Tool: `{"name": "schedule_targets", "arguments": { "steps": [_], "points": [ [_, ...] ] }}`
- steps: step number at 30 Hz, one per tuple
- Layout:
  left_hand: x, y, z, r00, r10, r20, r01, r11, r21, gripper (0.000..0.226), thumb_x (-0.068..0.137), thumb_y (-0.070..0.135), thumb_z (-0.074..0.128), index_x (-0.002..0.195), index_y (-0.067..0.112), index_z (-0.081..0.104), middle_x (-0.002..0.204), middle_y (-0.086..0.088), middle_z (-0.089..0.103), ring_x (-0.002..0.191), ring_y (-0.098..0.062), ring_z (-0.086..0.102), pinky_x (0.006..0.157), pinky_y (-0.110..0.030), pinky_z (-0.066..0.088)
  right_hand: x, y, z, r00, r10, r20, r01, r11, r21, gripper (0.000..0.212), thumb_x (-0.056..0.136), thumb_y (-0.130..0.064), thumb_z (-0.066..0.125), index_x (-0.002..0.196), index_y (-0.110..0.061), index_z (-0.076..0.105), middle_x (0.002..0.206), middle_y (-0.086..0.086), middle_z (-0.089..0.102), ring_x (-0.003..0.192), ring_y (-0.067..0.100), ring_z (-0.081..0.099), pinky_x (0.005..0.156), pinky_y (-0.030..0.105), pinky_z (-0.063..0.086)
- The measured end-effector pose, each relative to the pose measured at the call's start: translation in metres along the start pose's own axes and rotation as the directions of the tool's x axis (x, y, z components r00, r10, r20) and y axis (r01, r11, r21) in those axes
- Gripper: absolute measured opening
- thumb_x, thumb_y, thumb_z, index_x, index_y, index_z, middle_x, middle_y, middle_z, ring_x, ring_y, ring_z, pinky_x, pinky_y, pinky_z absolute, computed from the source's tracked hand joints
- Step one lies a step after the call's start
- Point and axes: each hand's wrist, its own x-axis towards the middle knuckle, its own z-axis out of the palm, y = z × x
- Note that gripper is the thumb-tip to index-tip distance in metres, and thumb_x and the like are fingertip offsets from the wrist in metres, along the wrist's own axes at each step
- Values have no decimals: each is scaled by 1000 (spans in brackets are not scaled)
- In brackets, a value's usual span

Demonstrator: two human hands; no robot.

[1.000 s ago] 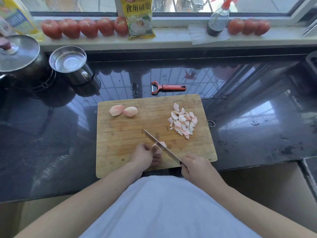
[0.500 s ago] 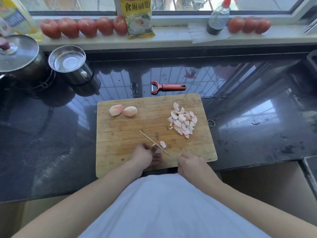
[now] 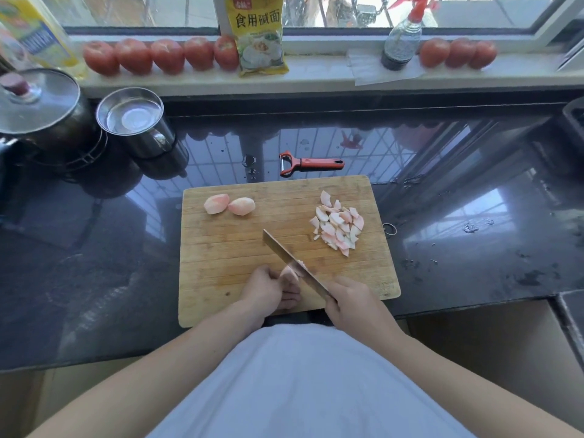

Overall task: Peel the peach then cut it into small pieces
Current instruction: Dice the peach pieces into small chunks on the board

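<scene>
A wooden cutting board lies on the dark counter. My left hand holds a peeled peach wedge down at the board's near edge. My right hand grips the handle of a knife, whose blade slants up-left beside the wedge, close to my left fingers. Two peeled peach chunks lie at the board's far left. A pile of small cut peach pieces sits at the far right of the board.
A red peeler lies on the counter just beyond the board. A steel cup and a lidded pot stand at far left. Tomatoes, a yellow packet and a spray bottle line the windowsill.
The knife lowered edge-on half a second ago, and now the blade is tilted again with its flat showing beside the wedge. My left hand stays put on the wedge.
</scene>
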Motion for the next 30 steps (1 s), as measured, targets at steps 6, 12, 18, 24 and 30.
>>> {"name": "schedule_targets", "arguments": {
  "steps": [6, 12, 18, 24, 30],
  "points": [
    [-1, 0, 4, 1000, -7, -6, 7, 1000, -17, 26, 103, 20, 64, 115, -1, 53, 81, -15, 78, 73, -27, 79, 68, -38, 66, -11, 6, -2, 999, 19, 32, -17, 997, -71, 18, 85, -9, 53, 71, -3, 62, 71, 6, 54, 57, 31, 52, 46, 42, 47],
    [0, 1, 5, 1000, -25, -15, 25, 999, -48, 27, 104, 22, 63, 115, -2, 55, 78, -17, 78, 72, -30, 79, 66, -40, 66, -18, 5, -10, 996, 48, 77, -43, 997, -66, 12, 89, -11, 54, 86, -9, 65, 75, 7, 54, 65, 34, 56, 54, 42, 47],
    [-4, 5, 8, 1000, 3, -3, -3, 999, -41, 21, 108, 23, 56, 100, 4, 48, 85, -23, 76, 67, -29, 77, 71, -46, 66, -31, 7, -19, 999, 28, 20, -26, 997, -76, 21, 69, -1, 69, 76, -17, 55, 58, 3, 46, 39, 32, 45, 31, 37, 37],
    [-4, 7, 5, 1000, 14, 8, -13, 998, -58, 20, 106, 21, 59, 105, 5, 47, 79, -21, 75, 62, -28, 76, 61, -40, 65, -24, 10, -14, 998, -7, 66, 18, 986, -167, 27, 52, 3, 81, 65, -11, 62, 53, 0, 42, 35, 26, 41, 30, 26, 24],
    [0, 8, 7, 1000, 3, 12, -3, 1000, -29, 39, 105, 18, 61, 127, -10, 45, 84, -26, 75, 64, -30, 77, 58, -38, 65, -13, 11, -2, 994, 3, 112, 20, 978, -209, 26, 56, 4, 79, 59, -10, 57, 58, -5, 29, 34, 25, 32, 29, 28, 22]
  ]
}}
